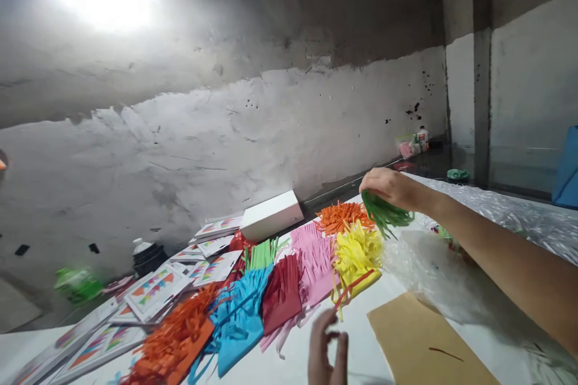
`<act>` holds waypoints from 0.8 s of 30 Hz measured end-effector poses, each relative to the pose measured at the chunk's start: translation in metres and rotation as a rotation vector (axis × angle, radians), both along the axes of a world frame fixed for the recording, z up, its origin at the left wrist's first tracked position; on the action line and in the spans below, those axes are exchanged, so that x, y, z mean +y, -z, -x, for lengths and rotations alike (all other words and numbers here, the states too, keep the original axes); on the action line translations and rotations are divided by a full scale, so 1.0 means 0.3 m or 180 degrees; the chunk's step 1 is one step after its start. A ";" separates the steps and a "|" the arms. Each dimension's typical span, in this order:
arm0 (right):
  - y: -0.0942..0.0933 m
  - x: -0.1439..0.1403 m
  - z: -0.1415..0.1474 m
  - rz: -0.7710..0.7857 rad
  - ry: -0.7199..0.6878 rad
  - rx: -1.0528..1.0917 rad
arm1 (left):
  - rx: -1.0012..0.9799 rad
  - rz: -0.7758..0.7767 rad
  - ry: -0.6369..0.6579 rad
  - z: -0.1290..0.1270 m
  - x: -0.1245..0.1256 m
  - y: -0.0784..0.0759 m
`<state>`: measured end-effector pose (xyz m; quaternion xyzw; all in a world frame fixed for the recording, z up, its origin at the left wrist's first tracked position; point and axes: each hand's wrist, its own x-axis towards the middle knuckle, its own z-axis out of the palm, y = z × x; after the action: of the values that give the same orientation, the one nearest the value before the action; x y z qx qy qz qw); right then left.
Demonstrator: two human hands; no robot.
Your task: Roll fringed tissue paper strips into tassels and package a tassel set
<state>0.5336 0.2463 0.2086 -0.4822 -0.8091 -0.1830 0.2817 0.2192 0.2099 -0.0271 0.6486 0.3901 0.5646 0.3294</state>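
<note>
My right hand (389, 187) is closed on a bunch of green fringed paper (383, 212), held up beyond the yellow fringed paper (359, 246). The green strands hang below the fingers. At the bottom centre my left hand (327, 349) has its finger and thumb curled but apart. A thin red strip (359, 283) runs across the yellow paper towards its fingertips; whether they touch it I cannot tell. To the left lie pink (313, 261), dark red (283, 292), blue (239, 316) and orange (178, 334) fringed papers. Another orange bunch (342, 216) sits behind the yellow one.
Printed cards (158, 292) are spread over the table's left side near a white box (272, 215). Light green fringe (262, 254) lies below the box. Brown cardboard (428, 343) and clear plastic bags (424, 264) are on the right. A wall (226, 150) rises behind.
</note>
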 end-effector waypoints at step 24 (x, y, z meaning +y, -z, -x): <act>0.632 -0.529 0.795 0.0504 -0.0643 0.1747 | -0.2016 0.2484 0.1588 0.177 -0.401 -0.136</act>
<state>0.2952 0.0877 0.0191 -0.4512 -0.7584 0.0468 0.4681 0.1661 0.0895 0.0138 0.3500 0.2868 0.4506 0.7696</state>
